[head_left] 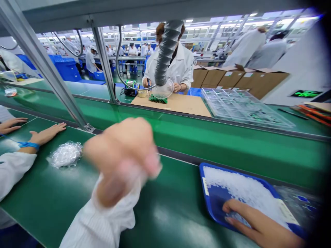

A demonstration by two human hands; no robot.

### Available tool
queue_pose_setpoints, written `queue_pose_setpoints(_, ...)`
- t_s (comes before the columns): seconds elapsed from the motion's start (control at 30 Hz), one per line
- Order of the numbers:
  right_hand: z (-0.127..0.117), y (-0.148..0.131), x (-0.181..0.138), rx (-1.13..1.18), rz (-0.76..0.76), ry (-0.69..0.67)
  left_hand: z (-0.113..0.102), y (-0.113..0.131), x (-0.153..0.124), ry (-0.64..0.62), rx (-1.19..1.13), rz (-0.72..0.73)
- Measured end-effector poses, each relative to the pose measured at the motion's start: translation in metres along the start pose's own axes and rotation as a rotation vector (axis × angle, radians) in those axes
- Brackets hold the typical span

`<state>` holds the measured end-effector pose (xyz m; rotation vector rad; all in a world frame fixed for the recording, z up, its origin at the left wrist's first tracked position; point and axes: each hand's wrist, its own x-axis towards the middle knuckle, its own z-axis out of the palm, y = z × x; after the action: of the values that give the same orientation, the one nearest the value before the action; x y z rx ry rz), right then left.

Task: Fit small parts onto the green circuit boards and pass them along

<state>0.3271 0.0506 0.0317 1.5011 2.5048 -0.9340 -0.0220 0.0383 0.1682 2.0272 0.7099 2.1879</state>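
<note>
Evidently plastic dominates: a shallow blue tray [217, 196] with rounded corners and a raised rim rests on the smooth, faintly glossy green worktop [176, 213], toward the right. Inside lie the small pieces [243, 182], whitish and translucent, heaped like coarse grains along the far and right parts, leaving some dark blue base bare. The right hand [254, 220] reaches over them, its grip slightly parted, with a narrow gap between thumb and forefinger; whether it has hold of a piece, I cannot tell. The left hand [124, 158], blurred, is raised over the worktop with fingers curled inward; how tightly that grip closes, or on what, I cannot tell. Its loose white sleeve [100, 217] is creased. Farther left sits a rounded, crinkled clear plastic bundle [66, 154], near a co-worker's hand [49, 134] lying flat, a blue band [28, 145] around the wrist.
</note>
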Motion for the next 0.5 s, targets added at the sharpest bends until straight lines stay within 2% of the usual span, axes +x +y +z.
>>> queue_pose_setpoints(0.1,0.002,0.002,0.001,0.001,-0.017,0.028,0.026,-0.055,0.005,-0.037,0.147,0.038)
queue_pose_setpoints(0.17,0.003,0.003,0.001,0.008,-0.026,0.038,0.042,-0.101,-0.006,-0.169,0.335,-0.054)
queue_pose_setpoints(0.23,0.005,0.004,0.001,0.021,-0.034,0.042,0.051,-0.146,-0.031,-0.406,0.556,-0.230)
queue_pose_setpoints(0.3,0.007,0.007,0.002,0.031,-0.040,0.056,0.052,-0.180,-0.062,-0.721,0.782,-0.473)
queue_pose_setpoints(0.33,0.008,0.009,0.003,0.031,-0.043,0.065,0.051,-0.193,-0.076,-0.890,0.859,-0.583)
queue_pose_setpoints(0.37,0.010,0.011,0.003,0.026,-0.044,0.079,0.049,-0.202,-0.088,-0.947,0.874,-0.612)
queue_pose_setpoints(0.5,0.016,0.020,0.006,-0.019,-0.042,0.138,0.044,-0.216,-0.107,-1.039,0.906,-0.615)
